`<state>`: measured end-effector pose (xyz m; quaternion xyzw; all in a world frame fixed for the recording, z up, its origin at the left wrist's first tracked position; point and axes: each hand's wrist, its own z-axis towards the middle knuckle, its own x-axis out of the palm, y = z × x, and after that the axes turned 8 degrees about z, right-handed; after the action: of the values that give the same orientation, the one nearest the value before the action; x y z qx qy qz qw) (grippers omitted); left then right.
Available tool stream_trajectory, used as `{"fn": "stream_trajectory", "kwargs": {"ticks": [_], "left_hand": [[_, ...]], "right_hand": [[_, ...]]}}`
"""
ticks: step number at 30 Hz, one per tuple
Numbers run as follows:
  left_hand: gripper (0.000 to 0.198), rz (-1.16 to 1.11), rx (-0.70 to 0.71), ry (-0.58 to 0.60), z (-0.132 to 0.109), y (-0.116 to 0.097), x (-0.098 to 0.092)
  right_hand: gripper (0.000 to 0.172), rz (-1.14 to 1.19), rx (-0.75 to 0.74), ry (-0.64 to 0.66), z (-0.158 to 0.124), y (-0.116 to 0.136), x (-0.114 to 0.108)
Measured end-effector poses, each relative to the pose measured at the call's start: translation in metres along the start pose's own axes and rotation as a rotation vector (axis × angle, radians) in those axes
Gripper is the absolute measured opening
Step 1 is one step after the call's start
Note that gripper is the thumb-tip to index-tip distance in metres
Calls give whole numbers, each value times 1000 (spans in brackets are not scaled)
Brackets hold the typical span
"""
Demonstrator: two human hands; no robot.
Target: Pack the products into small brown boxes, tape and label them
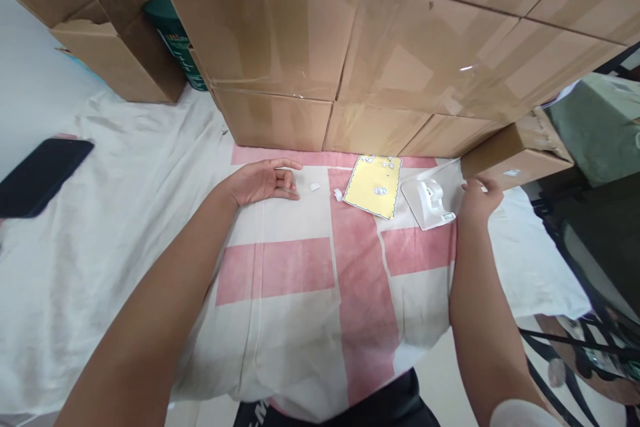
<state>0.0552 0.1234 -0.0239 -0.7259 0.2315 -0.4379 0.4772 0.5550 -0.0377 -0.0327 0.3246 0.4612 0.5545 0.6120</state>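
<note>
A pink-and-white patterned cloth (300,273) is spread in front of me. My left hand (264,182) rests on it with the palm turned inward, fingers partly curled and apart, holding nothing. A small white scrap (314,187) lies just right of those fingertips, with another white scrap (339,195) beyond it. Flat at the centre is a yellow card (375,177) with a wavy edge and small white pieces on it. Beside it sits a white piece with a raised, moulded part (431,203). My right hand (481,198) is closed at the cloth's right edge, seemingly pinching it; its fingertips are partly hidden.
Stacked, taped cardboard boxes (280,33) form a wall behind the cloth. One smaller box (515,150) stands at the right. At the left are an open carton (115,57), a dark green tub (183,47) and a dark phone-like slab (43,173).
</note>
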Motion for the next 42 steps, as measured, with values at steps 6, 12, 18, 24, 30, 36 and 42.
{"fn": "stream_trajectory", "kwargs": {"ticks": [6, 12, 18, 24, 30, 36, 42], "left_hand": [[42, -14, 8, 31, 2, 1, -1], [42, -24, 27, 43, 1, -2, 4], [48, 11, 153, -57, 3, -4, 9], [25, -62, 471, -465, 5, -13, -19], [50, -169, 566, -647, -17, -24, -50], [55, -126, 662, -881, -46, -30, -84], [40, 156, 745, -1219, -72, -36, -113]], "right_hand": [[21, 272, 88, 15, -19, 30, -6], [42, 462, 71, 3, -47, 87, -3], [58, 652, -196, 379, -119, 174, 31], [50, 855, -66, 738, -264, 248, 117], [34, 1006, 201, 813, -417, 298, 200], [37, 1102, 531, 1132, -480, 305, 272], [20, 996, 749, 988, -508, 290, 318]]}}
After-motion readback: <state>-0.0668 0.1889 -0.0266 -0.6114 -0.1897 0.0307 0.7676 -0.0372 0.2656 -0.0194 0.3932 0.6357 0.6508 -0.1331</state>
